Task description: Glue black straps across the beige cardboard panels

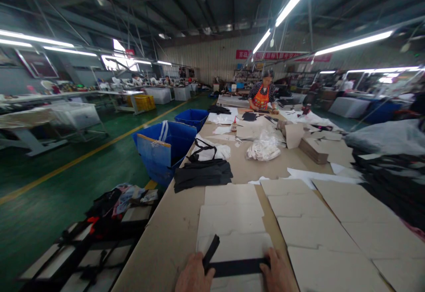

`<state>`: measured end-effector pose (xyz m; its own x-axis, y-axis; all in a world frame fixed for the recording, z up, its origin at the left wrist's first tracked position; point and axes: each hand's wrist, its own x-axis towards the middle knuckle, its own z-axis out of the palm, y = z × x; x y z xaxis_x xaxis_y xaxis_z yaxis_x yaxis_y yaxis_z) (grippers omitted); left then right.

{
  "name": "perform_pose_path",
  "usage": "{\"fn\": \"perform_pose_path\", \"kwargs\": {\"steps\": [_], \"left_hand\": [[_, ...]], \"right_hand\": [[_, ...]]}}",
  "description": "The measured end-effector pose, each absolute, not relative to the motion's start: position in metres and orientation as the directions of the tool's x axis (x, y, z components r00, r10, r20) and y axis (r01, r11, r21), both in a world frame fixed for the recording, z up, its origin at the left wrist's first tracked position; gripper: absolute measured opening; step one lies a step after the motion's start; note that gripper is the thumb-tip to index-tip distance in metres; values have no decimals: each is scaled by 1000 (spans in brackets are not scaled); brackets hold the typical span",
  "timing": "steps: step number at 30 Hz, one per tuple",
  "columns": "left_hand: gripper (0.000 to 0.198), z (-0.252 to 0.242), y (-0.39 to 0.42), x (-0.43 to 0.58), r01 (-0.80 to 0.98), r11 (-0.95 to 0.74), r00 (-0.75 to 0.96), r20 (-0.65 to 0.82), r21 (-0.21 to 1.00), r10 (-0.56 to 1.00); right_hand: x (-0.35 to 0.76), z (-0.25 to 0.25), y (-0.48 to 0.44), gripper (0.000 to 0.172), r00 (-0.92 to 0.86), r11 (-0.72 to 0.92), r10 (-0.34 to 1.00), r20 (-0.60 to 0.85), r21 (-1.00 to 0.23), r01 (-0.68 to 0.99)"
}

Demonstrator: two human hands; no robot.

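A flat black fabric strip (237, 267) stretches across grey cardboard sheets (232, 214) at the near edge of the table. My left hand (194, 274) grips its left end, and a folded black piece (211, 250) sticks up from the same fingers. At the strip's other end, my right hand (279, 270) pinches it between thumb and fingers. Farther up the table lies a pile of black fabric strips (203, 174). More cardboard sheets (308, 221) lie overlapping in rows to the right of my hands.
Blue bins (154, 159) stand along the table's left side. Bundled goods with black straps (106, 247) lie low at the left. A clear plastic bag (264, 148) and a cardboard stack (314, 149) rest ahead. Across the table's far end works a person in an orange apron (261, 99).
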<state>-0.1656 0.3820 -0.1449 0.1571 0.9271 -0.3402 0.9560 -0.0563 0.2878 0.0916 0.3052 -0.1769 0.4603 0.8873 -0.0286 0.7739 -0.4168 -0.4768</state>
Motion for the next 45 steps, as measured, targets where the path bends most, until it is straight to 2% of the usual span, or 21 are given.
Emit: {"fn": "perform_pose_path", "kwargs": {"steps": [3,6,8,10,11,13,17,20,24,30,35,38,41,45], "left_hand": [[48,-137,387,-172,939,-96,200,-299,330,933],[31,-109,389,-184,856,-50,227,-287,515,931],[34,-84,384,-192,703,71,281,-369,707,886],[44,-61,375,-199,454,321,401,-513,831,759],[48,-52,370,-201,326,443,473,-550,835,688],[54,-40,360,-203,181,576,590,-556,797,585],[58,-35,347,-208,78,641,652,-525,763,546],[60,-38,346,-213,60,634,685,-494,771,535],[64,-41,352,-222,89,622,716,-484,778,503],[65,-53,354,-233,156,663,633,-590,732,502],[65,-71,349,-232,154,694,594,-627,704,504],[63,-77,346,-226,148,710,594,-636,688,492],[63,-76,346,-220,145,717,603,-635,682,482],[64,-73,359,-221,154,662,630,-589,733,506]], "right_hand": [[92,-168,305,22,448,-408,893,-36,-485,774],[85,-145,300,27,435,-380,900,-36,-554,741],[69,-122,294,30,443,-350,896,-8,-626,697],[45,-96,291,34,434,-277,901,20,-744,609],[31,-84,291,37,414,-235,910,13,-808,541],[3,-63,292,41,365,-154,931,19,-885,439],[-39,-43,297,42,240,1,965,104,-918,396],[-57,-43,304,43,164,60,976,144,-900,432],[-70,-47,312,44,181,43,972,153,-864,502],[-88,-56,311,39,198,42,952,233,-741,670],[-98,-67,305,30,291,-18,897,333,-630,777],[-97,-64,299,24,345,-37,866,361,-641,766],[-82,-59,296,24,433,-76,854,289,-754,653],[-34,-64,303,28,677,-288,736,-12,-911,297]]}}
